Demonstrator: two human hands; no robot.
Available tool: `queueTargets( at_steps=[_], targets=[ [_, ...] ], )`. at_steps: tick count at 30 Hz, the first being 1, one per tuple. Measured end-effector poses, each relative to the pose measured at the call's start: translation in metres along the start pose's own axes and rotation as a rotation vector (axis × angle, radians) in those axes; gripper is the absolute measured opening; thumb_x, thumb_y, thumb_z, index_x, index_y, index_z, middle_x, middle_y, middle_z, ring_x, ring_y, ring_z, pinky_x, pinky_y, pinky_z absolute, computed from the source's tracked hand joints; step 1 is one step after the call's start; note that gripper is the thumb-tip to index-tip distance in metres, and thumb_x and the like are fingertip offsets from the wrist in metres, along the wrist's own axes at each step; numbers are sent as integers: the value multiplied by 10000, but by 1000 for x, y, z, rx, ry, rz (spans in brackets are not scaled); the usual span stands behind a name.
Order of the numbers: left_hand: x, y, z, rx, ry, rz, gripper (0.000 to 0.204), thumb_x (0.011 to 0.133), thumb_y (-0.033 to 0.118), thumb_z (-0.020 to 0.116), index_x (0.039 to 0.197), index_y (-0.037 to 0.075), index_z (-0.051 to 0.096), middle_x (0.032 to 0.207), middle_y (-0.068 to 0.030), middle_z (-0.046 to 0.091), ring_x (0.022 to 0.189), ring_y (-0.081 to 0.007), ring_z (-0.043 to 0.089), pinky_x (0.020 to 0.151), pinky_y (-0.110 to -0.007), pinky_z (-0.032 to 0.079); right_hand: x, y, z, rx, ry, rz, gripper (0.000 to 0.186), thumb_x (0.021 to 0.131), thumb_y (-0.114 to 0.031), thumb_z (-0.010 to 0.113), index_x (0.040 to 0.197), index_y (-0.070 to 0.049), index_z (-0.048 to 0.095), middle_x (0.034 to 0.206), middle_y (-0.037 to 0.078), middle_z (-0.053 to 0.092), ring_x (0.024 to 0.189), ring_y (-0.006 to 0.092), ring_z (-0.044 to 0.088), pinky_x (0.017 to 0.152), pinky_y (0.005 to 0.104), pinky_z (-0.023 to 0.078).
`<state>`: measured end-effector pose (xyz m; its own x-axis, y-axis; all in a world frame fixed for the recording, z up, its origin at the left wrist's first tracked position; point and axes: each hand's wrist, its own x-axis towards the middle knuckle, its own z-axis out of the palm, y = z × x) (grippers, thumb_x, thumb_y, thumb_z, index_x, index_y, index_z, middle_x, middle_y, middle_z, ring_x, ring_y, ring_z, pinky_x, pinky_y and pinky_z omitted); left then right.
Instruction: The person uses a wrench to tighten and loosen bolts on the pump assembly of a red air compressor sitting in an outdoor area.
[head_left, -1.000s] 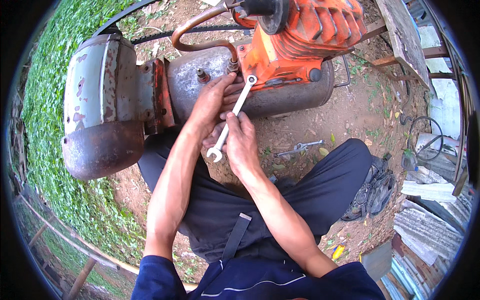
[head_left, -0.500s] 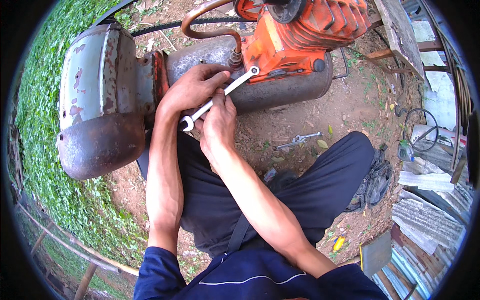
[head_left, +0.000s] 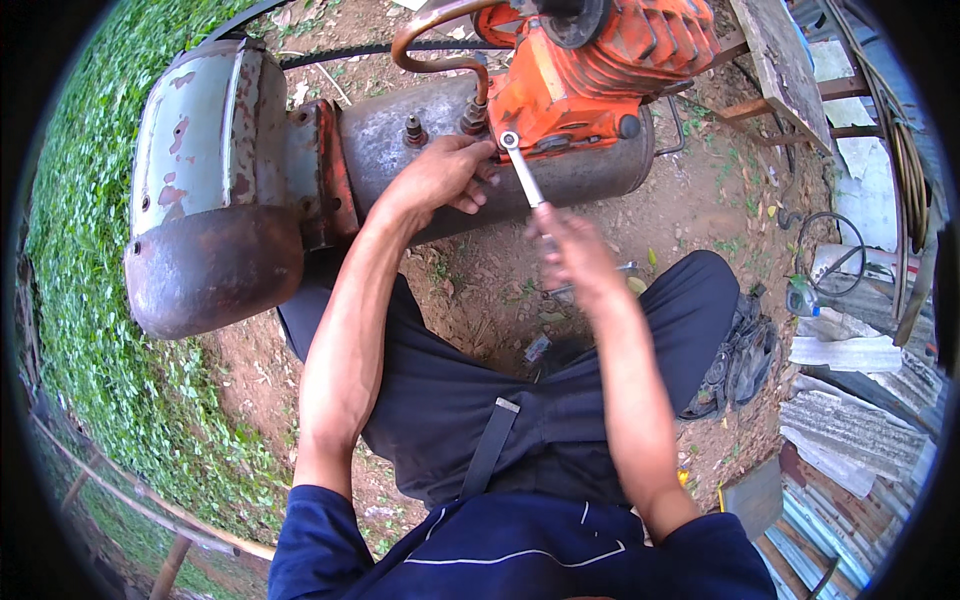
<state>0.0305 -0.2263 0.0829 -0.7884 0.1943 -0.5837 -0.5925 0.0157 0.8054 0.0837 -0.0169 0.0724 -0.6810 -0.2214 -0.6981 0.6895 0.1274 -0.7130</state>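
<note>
My right hand (head_left: 580,258), slightly blurred, is closed around the lower end of a silver combination wrench (head_left: 526,180). The wrench's ring end sits at the lower left corner of an orange compressor pump (head_left: 545,110), over what looks like a bolt. Just left of that ring, my left hand (head_left: 445,182) reaches along the tank with its fingers apart and loosely bent. Its fingertips are close to the pump's base, and I see nothing held in it. The dark metal air tank (head_left: 385,125) lies beneath the pump. A bent copper pipe (head_left: 402,45) runs down to a fitting beside my left hand.
A worn grey motor (head_left: 205,190) stands at the left, with a black belt (head_left: 400,47) behind the tank. A partly hidden wrench lies on the dirt beyond my right hand. Corrugated sheets (head_left: 850,420) and a wooden board (head_left: 775,65) are at the right; grass grows left.
My right hand has swung the wrench handle rightward, its ring end staying at the pump corner. My left hand has come away from the wrench and moved right, toward the pump base.
</note>
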Motion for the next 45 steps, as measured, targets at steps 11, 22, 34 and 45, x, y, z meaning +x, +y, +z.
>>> queueTargets(
  at_steps=[11, 22, 34, 45],
  targets=[
    [4, -6, 13, -328, 50, -86, 296, 989, 352, 424, 1000, 93, 566, 733, 32, 562, 543, -73, 491, 486, -221, 414, -8, -47, -44, -741, 193, -520, 425, 944, -398, 562, 749, -26, 622, 533, -22, 461, 535, 65, 401, 495, 287, 356],
    [21, -20, 11, -390, 74, -50, 285, 947, 340, 478, 915, 78, 585, 699, 38, 504, 524, -76, 416, 476, -231, 341, -5, 16, 79, 223, 154, -207, 301, 1021, -297, 377, 947, -33, 500, 613, 3, 436, 395, 91, 424, 380, 274, 466],
    [19, -5, -1, -100, 55, -54, 325, 914, 329, 587, 649, 149, 532, 549, 86, 374, 444, -48, 263, 396, -243, 167, 13, -1, 137, 637, 76, -164, 325, 1034, -296, 254, 938, -45, 436, 593, 22, 425, 425, 146, 464, 421, 332, 510],
    [6, 8, -18, 46, -57, -73, 349, 904, 340, 594, 659, 90, 592, 522, 48, 429, 377, -60, 310, 354, -250, 235, 21, -16, 166, 879, 208, -168, 328, 1028, -315, 292, 852, -66, 414, 555, 2, 401, 406, 122, 421, 352, 283, 414]
  ],
)
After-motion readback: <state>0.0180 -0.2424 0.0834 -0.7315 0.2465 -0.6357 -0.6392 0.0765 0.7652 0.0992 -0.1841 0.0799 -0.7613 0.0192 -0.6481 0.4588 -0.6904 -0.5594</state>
